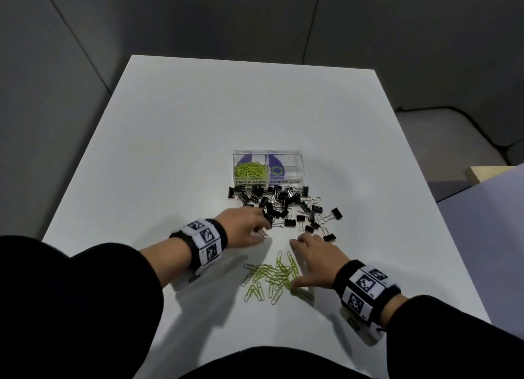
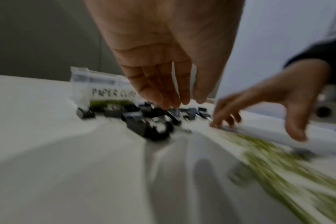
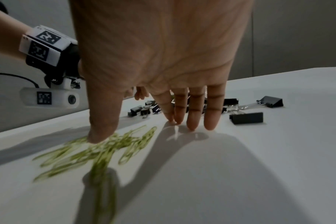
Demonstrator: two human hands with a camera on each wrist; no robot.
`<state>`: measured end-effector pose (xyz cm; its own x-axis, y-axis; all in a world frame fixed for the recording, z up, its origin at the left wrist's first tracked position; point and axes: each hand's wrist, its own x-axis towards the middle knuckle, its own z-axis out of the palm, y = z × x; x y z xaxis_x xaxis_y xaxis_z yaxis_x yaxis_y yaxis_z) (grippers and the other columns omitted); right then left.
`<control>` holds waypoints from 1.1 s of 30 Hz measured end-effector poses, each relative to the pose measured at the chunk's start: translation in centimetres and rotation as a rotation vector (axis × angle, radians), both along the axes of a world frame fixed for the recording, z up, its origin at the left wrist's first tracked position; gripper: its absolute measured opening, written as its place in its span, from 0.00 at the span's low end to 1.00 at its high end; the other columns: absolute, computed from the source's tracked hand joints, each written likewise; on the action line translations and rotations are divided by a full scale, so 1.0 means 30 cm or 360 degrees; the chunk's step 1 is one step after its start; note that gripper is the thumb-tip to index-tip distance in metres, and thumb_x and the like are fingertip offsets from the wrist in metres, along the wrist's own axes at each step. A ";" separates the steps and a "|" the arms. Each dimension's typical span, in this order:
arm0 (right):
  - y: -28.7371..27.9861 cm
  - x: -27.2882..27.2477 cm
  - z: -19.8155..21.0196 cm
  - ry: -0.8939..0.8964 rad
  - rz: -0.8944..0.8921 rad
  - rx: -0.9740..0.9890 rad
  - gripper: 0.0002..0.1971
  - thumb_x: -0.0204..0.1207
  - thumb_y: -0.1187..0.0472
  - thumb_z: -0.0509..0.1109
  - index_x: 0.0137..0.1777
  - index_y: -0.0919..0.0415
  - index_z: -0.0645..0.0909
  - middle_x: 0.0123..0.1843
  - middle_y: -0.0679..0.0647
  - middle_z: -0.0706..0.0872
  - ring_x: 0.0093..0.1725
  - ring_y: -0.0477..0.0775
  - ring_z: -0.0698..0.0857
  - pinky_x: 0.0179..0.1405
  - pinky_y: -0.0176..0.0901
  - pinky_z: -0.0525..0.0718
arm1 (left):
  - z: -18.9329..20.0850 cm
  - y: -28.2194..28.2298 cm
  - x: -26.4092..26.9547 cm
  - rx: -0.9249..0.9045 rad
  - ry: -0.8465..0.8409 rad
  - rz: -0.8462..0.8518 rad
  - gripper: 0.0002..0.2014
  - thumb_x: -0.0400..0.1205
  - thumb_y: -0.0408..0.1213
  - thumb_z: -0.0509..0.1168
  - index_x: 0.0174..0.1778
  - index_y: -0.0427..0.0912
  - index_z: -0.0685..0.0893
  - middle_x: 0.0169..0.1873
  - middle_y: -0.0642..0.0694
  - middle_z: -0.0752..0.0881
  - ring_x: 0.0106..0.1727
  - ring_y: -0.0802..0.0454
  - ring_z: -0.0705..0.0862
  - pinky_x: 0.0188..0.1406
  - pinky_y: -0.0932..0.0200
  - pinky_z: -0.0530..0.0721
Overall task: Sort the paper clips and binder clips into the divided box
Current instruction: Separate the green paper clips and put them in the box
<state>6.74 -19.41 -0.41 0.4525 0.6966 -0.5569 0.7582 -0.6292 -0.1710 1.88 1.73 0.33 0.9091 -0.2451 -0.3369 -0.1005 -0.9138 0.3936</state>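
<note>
The clear divided box [image 1: 268, 167] stands mid-table; its left part, labelled PAPER CLIPS, holds green clips, and I see no clips in its BINDER CLIPS part. Black binder clips [image 1: 283, 206] lie scattered just in front of it. Loose green paper clips [image 1: 269, 278] lie nearer me. My left hand [image 1: 263, 232] hovers at the near left edge of the binder clips [image 2: 150, 125] with fingers hanging straight and holding nothing. My right hand [image 1: 296, 265] is spread on the table, thumb pressing the paper clips [image 3: 98, 151] and fingertips [image 3: 191, 125] touching the bare top beside a binder clip [image 3: 246, 118].
The white table [image 1: 170, 152] extends far to the left, right and behind the box. Its near edge lies close under my forearms. Grey padded walls stand behind it, and a pale surface [image 1: 482, 203] sits off to the right.
</note>
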 end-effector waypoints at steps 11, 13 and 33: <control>-0.026 -0.126 -0.072 0.0013 -0.0062 0.0206 0.31 0.72 0.57 0.70 0.74 0.57 0.65 0.69 0.58 0.71 0.65 0.60 0.72 0.58 0.51 0.79 | -0.090 -0.144 -0.196 0.0132 0.0170 -0.0072 0.29 0.78 0.46 0.67 0.74 0.47 0.69 0.71 0.44 0.70 0.70 0.46 0.69 0.68 0.51 0.75; -0.032 -0.133 -0.075 0.0047 -0.0042 0.0248 0.27 0.73 0.60 0.69 0.72 0.59 0.68 0.67 0.59 0.72 0.64 0.60 0.74 0.59 0.52 0.79 | -0.089 -0.155 -0.209 0.0082 0.0151 -0.0032 0.27 0.79 0.43 0.65 0.74 0.45 0.69 0.71 0.43 0.70 0.70 0.45 0.70 0.67 0.51 0.75; -0.046 -0.181 -0.066 -0.0045 -0.0230 0.0296 0.11 0.80 0.64 0.60 0.61 0.65 0.74 0.60 0.60 0.78 0.57 0.62 0.79 0.52 0.50 0.77 | -0.103 -0.139 -0.263 -0.0139 0.0131 0.0269 0.24 0.80 0.38 0.66 0.72 0.43 0.71 0.65 0.42 0.76 0.65 0.46 0.77 0.62 0.58 0.74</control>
<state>1.31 -20.80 -2.39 0.5685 0.7129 -0.4105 0.6687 -0.6911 -0.2741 -6.02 -2.43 -2.76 0.9100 -0.1227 -0.3959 0.0875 -0.8768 0.4728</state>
